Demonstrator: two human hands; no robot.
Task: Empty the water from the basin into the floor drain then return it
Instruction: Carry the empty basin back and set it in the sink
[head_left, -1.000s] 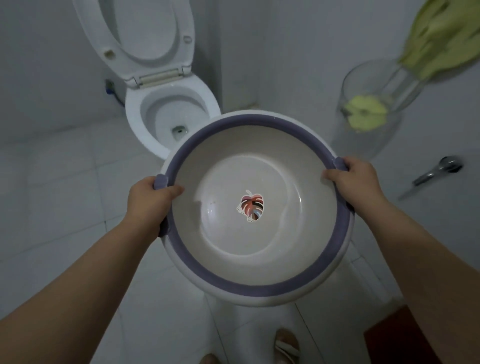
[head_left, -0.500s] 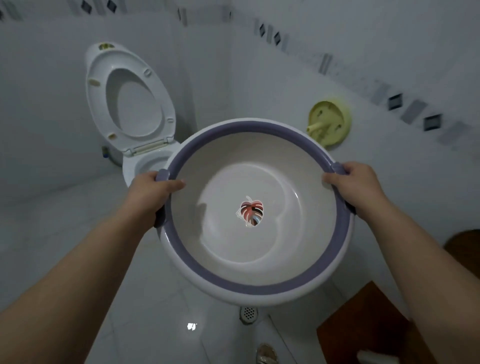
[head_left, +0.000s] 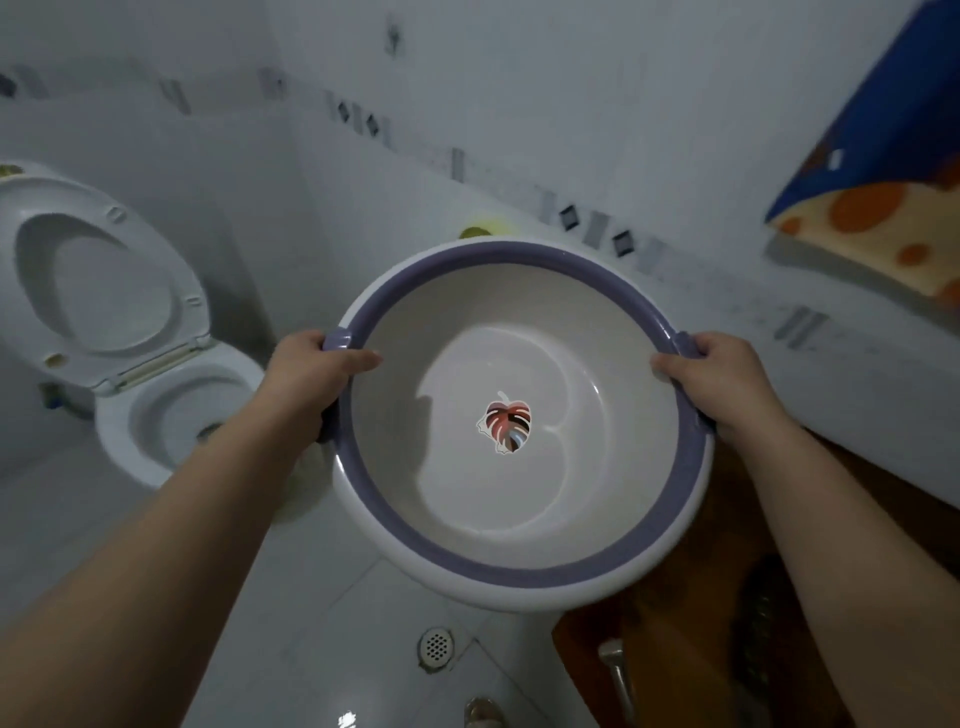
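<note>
A round white basin (head_left: 519, 571) with a purple rim and a leaf sticker at its bottom is held up in front of me, roughly level. My left hand (head_left: 311, 374) grips its left handle and my right hand (head_left: 722, 379) grips its right handle. Only a thin film of water shows inside the basin. The round metal floor drain (head_left: 435, 646) sits in the white tiled floor just below the basin's near edge.
A white toilet (head_left: 171, 410) with its lid raised stands at the left. A brown wooden door (head_left: 691, 649) with a metal handle is at the lower right. A blue and orange towel (head_left: 878, 208) hangs at the upper right. White tiled walls surround the room.
The view has swung to the right and up: the toilet slid left, the drain and wooden door came into view, and the towel appeared. Both hands keep holding the basin.
</note>
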